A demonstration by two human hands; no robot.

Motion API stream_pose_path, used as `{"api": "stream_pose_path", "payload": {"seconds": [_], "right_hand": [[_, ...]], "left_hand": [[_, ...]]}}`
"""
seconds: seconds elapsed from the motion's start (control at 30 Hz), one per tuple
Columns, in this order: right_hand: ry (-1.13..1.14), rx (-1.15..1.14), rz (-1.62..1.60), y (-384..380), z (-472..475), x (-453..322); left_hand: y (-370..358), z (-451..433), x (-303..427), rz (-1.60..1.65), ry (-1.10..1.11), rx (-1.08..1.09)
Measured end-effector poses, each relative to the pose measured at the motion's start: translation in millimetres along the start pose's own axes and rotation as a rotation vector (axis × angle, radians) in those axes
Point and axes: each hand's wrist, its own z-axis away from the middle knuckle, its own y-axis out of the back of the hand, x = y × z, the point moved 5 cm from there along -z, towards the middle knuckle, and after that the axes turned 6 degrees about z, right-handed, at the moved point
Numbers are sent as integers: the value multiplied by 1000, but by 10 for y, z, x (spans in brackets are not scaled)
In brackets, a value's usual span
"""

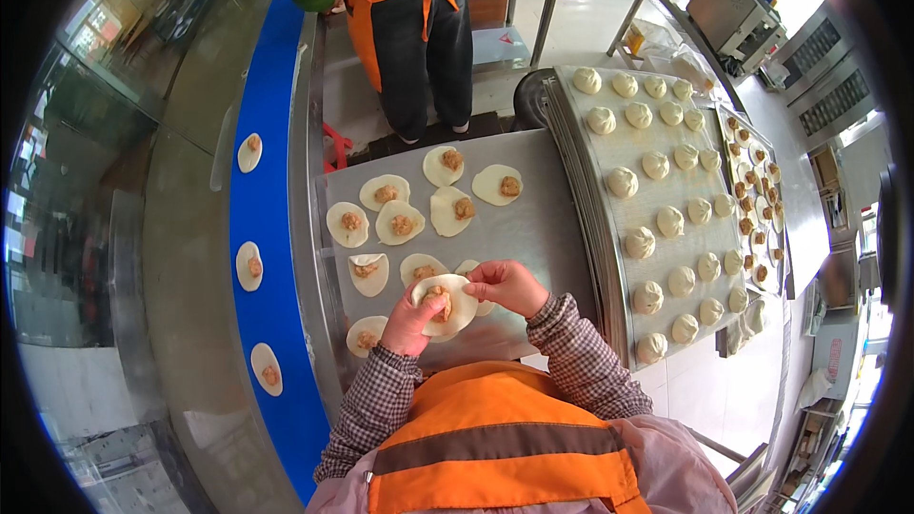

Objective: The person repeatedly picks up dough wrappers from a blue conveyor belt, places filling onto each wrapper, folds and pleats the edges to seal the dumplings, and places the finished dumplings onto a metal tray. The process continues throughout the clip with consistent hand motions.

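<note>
In my left hand [413, 321] lies a round dough wrapper [460, 300] with a lump of meat filling [438, 302], my thumb pressed on the filling. My right hand [508, 288] pinches the wrapper's right edge between thumb and fingertips. Both hands are above a metal work table [543, 243]. On it lie several flat wrappers topped with filling, among them one [368, 275] with its upper edge folded over. Parts of the wrappers under my hands are hidden.
At the left runs a blue conveyor belt [268, 221] carrying filled wrappers. Right of the table, a stack of trays [607, 228] bears rows of pleated buns [623, 182]; beyond is another tray [775, 275] of filled wrappers. A co-worker in an orange apron [363, 36] stands beyond the table.
</note>
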Motion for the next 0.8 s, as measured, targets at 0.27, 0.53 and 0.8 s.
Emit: {"api": "stream_pose_path", "payload": {"seconds": [0.27, 0.53, 0.8], "right_hand": [[198, 283, 295, -79, 209, -342], [418, 285, 631, -261, 280, -526], [490, 162, 773, -399, 296, -601]], "left_hand": [[-10, 89, 38, -396, -73, 46], [12, 146, 96, -607, 36, 4], [103, 107, 119, -804, 194, -182]]}}
